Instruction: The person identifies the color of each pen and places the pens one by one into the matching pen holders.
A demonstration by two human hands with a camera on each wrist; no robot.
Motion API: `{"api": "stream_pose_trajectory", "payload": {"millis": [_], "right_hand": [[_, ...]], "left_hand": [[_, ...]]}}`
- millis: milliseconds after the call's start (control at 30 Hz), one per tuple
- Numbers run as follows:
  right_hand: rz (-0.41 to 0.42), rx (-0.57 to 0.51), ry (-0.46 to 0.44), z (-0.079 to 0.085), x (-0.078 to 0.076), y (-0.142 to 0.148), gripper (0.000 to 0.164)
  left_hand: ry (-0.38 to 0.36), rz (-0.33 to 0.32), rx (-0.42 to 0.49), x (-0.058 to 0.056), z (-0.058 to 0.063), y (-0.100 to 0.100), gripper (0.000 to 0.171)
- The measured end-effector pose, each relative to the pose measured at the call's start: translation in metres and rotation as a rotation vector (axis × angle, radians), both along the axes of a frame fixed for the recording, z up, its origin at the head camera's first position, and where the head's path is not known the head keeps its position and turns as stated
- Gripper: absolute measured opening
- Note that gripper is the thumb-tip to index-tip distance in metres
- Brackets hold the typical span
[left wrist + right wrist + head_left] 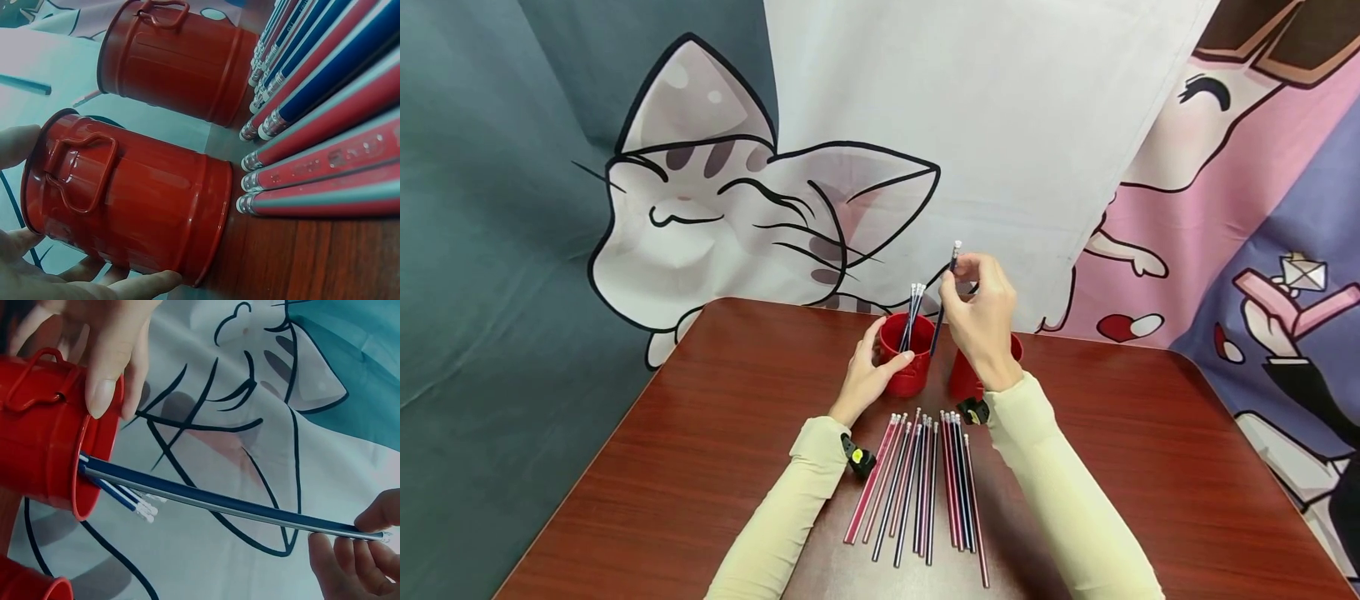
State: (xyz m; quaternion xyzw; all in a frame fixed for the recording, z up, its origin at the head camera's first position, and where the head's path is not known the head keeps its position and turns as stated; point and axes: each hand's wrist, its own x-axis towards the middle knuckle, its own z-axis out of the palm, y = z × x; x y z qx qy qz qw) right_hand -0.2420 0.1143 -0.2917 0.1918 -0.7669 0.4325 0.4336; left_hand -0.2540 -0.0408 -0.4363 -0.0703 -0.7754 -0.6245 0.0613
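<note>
My left hand [863, 377] grips a small red metal pail [906, 379], thumb over the rim and fingers round its side. Several blue pencils [912, 312] stand in this pail, eraser ends up. Between thumb and fingertips, my right hand [987, 312] pinches another blue pencil [231, 503] near its eraser end. That pencil slants down, with its lower end at the pail's mouth. A second red pail [178, 62] stands to the right, partly behind my right hand in the head view; its inside is hidden there.
Red and blue pencils [925, 492] lie in loose rows on the brown table [700, 467], in front of the pails, erasers toward them. A printed cloth [1000, 108] with cartoon figures hangs behind the table's far edge.
</note>
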Motion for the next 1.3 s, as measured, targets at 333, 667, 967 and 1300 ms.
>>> {"api": "stream_pose_trajectory", "payload": {"millis": [333,667,967,1300], "right_hand": [[0.02,-0.019,-0.024,-0.006,-0.015,-0.009,0.013],[0.035,0.001,-0.095,-0.048,-0.015,-0.011,0.014],[0.048,0.024,-0.194,-0.085,-0.011,-0.012,0.016],[0.021,0.051,-0.23,-0.101,-0.01,-0.012,0.016]], "left_hand": [[-0.005,0.013,-0.004,0.001,0.001,0.0,0.069],[-0.013,0.004,0.009,0.0,0.0,-0.001,0.072],[-0.005,0.008,0.007,0.0,-0.001,-0.001,0.07],[0.003,-0.003,0.009,0.0,0.0,0.0,0.069]]}}
